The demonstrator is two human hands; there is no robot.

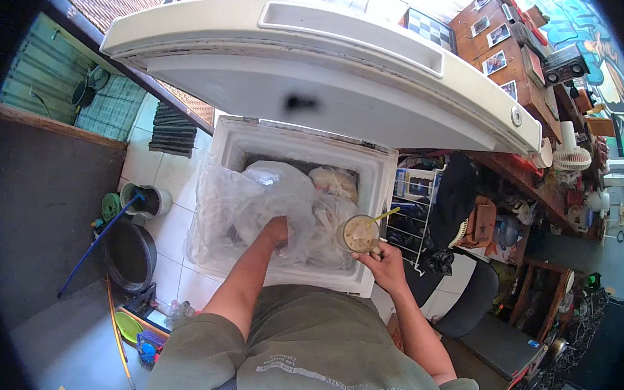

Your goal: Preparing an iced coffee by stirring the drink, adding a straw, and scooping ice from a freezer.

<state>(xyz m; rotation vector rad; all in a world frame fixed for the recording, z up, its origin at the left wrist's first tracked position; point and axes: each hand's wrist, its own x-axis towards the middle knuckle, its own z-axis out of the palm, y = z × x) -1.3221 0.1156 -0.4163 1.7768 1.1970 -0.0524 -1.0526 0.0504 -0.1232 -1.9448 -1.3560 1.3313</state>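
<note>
A white chest freezer point(387, 190) stands open in front of me, its lid point(319, 80) raised. Clear plastic bags point(279, 179) fill the inside, and one spills over the left rim. My left hand point(277, 231) reaches into a bag; its fingers are hidden by the plastic. By the freezer's right front corner, my right hand point(384, 262) grips the handle of a glass mug point(360, 235). The mug holds a light brown drink with ice, and a yellow-green straw point(387, 213) sticks out to the right.
Left of the freezer are a black tub point(130, 256), a grey bucket point(156, 201) and a blue-handled stick point(98, 257). A white wire rack point(416, 210) and a black chair point(472, 296) stand close on the right. Farther right, a white fan point(571, 154) sits among cluttered shelves.
</note>
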